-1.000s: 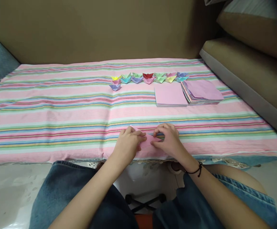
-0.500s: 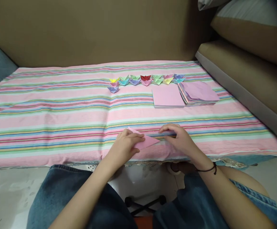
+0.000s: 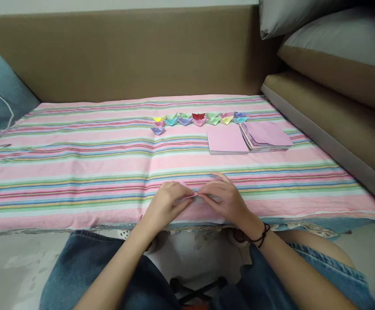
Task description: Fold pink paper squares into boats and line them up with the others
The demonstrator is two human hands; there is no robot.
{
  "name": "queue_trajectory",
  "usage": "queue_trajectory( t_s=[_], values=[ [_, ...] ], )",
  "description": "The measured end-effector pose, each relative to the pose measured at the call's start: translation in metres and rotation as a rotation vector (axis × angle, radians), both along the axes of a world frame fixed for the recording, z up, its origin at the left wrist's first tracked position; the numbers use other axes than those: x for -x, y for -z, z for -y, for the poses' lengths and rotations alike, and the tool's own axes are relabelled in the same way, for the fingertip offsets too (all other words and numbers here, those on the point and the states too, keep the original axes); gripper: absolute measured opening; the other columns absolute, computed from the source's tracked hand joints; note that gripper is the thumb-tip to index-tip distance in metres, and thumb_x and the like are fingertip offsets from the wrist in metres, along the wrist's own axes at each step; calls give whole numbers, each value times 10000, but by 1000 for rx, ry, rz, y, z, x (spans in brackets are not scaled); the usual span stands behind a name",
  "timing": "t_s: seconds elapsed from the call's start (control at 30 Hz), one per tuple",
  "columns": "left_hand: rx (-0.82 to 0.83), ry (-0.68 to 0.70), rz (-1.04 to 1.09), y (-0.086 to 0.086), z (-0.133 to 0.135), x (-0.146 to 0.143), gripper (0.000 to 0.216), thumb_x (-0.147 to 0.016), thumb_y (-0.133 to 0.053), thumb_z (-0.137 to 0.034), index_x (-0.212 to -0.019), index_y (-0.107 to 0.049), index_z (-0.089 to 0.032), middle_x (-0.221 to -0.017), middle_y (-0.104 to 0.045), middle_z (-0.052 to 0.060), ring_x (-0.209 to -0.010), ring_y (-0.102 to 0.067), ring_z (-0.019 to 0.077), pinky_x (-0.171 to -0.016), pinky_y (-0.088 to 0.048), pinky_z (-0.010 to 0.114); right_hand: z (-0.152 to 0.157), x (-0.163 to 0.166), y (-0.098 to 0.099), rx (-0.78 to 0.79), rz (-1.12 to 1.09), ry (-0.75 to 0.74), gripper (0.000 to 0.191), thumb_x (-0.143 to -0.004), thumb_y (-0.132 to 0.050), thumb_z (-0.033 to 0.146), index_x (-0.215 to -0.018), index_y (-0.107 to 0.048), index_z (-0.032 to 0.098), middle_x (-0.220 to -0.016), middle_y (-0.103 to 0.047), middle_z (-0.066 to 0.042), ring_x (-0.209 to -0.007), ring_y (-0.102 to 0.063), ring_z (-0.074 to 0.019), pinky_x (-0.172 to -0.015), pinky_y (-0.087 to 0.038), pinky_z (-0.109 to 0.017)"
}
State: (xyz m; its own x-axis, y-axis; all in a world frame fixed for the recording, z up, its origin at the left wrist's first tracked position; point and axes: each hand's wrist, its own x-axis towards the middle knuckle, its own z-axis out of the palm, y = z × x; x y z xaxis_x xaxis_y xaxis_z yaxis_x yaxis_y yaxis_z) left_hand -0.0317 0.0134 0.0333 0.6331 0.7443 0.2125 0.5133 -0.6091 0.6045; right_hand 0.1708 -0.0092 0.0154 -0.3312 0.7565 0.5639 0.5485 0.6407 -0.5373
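Observation:
A folded piece of pink origami paper (image 3: 187, 194) is between my two hands, near the front edge of the striped cloth (image 3: 110, 165). My left hand (image 3: 170, 200) is closed on its left part and covers much of it. With thumb and forefinger, my right hand (image 3: 223, 197) pinches the paper's right tip. One upper corner of the paper shows above the left fingers. Farther back stand several small folded paper boats (image 3: 199, 122) in rows, in red, yellow, green, blue, pink and purple.
Two stacks of square paper lie behind my right hand: a neat pink stack (image 3: 228, 140) and a looser purple-topped stack (image 3: 267, 134). Brown cushions (image 3: 323, 116) are piled at the right. A brown backrest (image 3: 142, 56) rises behind the cloth. A white cable (image 3: 3, 101) hangs at the left.
My right hand has moved left and now pinches the paper's tip, which it was apart from before. The paper is tilted and shows less of its face. The camera view has risen slightly.

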Motion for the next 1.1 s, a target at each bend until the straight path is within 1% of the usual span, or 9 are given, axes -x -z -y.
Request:
queue_trajectory(
  t_s=[0.07, 0.17, 0.27, 0.33, 0.43, 0.63, 0.8, 0.93, 1.1],
  values=[
    [96, -64, 150, -6, 1, -1, 214, -865, -516, -329, -870, -677, -189, -809, -682, 41, -765, -584, 166, -716, -427, 283, 1, 1, -8, 116, -207, 32, 111, -828, -591, 242, -761, -677, 219, -724, -715, -2, -680, -646, -153, -936, -434, -415],
    [386, -154, 314, -12, 5, -4, 257, -817, -569, -387, -754, -661, -156, -651, -633, 11, -596, -546, 127, -546, -394, 227, -1, -4, -17, 462, -505, 64, 176, -813, -606, 346, -792, -706, 203, -816, -726, -44, -781, -665, -196, -742, -516, -326],
    [685, -186, 425, -13, 6, -8, 277, -770, -616, -409, -717, -627, -137, -620, -604, -1, -538, -511, 102, -493, -355, 203, -5, -11, -20, 729, -653, 36, 323, -848, -531, 437, -812, -726, 182, -844, -723, -67, -857, -658, -212, -741, -503, -308],
    [774, -196, 459, -12, 7, -10, 273, -748, -640, -403, -723, -620, -131, -628, -599, 2, -541, -502, 97, -499, -350, 199, -6, -12, -19, 808, -632, -8, 306, -820, -569, 437, -806, -730, 177, -829, -720, -62, -851, -650, -209, -749, -489, -303],
    [787, -201, 461, -7, 7, -13, 276, -719, -666, -404, -719, -616, -133, -592, -564, -7, -523, -473, 93, -487, -332, 197, -5, -8, -17, 788, -524, -40, 189, -732, -678, 357, -744, -720, 173, -771, -708, -45, -753, -636, -193, -675, -476, -284],
    [693, -223, 512, 0, 7, -16, 262, -765, -612, -403, -731, -639, -144, -577, -511, -19, -530, -433, 91, -494, -324, 198, -1, 2, -13, 674, -465, -10, 136, -740, -649, 285, -681, -698, 173, -703, -693, -37, -696, -627, -185, -640, -472, -280],
    [617, -182, 493, 1, 9, -18, 219, -775, -600, -345, -713, -656, -143, -642, -582, 11, -599, -484, 115, -550, -356, 215, 0, 7, -9, 666, -518, -23, 120, -733, -647, 269, -712, -703, 166, -737, -708, -47, -715, -646, -190, -661, -498, -285],
    [560, -162, 453, 2, 10, -19, 183, -778, -577, -307, -709, -641, -150, -697, -617, 24, -656, -519, 133, -597, -381, 224, 2, 9, -8, 609, -451, -8, 124, -737, -616, 226, -668, -696, 162, -674, -693, -37, -666, -635, -179, -622, -497, -272],
    [608, -155, 454, 4, 10, -19, 188, -775, -574, -306, -710, -629, -139, -685, -609, 29, -641, -515, 130, -593, -381, 232, 2, 8, -10, 559, -384, 4, 133, -734, -592, 194, -648, -689, 166, -662, -688, -30, -661, -632, -175, -611, -490, -259]
  ],
)
